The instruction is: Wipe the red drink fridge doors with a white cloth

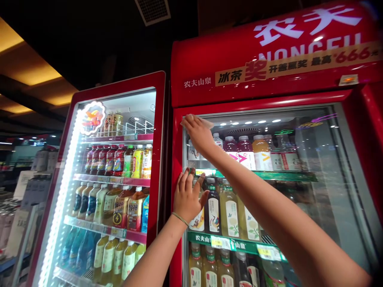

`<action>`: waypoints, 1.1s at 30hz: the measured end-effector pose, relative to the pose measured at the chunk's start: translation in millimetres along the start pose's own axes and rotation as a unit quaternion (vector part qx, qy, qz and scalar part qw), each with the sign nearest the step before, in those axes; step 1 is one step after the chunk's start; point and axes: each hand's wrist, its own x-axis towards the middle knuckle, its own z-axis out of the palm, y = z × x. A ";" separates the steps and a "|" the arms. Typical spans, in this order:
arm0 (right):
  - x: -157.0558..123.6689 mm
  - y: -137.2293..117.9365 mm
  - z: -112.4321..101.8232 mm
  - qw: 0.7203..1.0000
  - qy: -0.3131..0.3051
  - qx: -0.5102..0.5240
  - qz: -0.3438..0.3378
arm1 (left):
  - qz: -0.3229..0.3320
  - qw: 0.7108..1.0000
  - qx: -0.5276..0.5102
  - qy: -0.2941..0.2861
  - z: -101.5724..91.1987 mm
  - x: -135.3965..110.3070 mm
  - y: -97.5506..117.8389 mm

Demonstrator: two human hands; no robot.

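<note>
My right hand (198, 133) is raised to the upper left corner of a red fridge's glass door (314, 131). Under its fingers is a pale, thin cloth (207, 122), pressed against the glass; most of the cloth is hidden by the hand. Lower down, my left hand (188, 197) rests with fingers spread at the left edge of the same door, partly over the red frame (178, 159). It holds nothing, and a thin band (180, 219) circles its wrist.
Bottles (231, 211) stand on green-edged shelves behind the glass. A second lit drinks fridge (160, 159) stands close on the left. Boxes and goods on a rack (25, 215) lie further left. A small orange-lit panel (348, 80) sits above the door.
</note>
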 end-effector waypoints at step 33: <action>-66.1 95.2 -65.9 0.998 -0.050 -0.014 -0.044 | 0.029 0.999 0.022 -0.004 -0.6 0.6 -2.7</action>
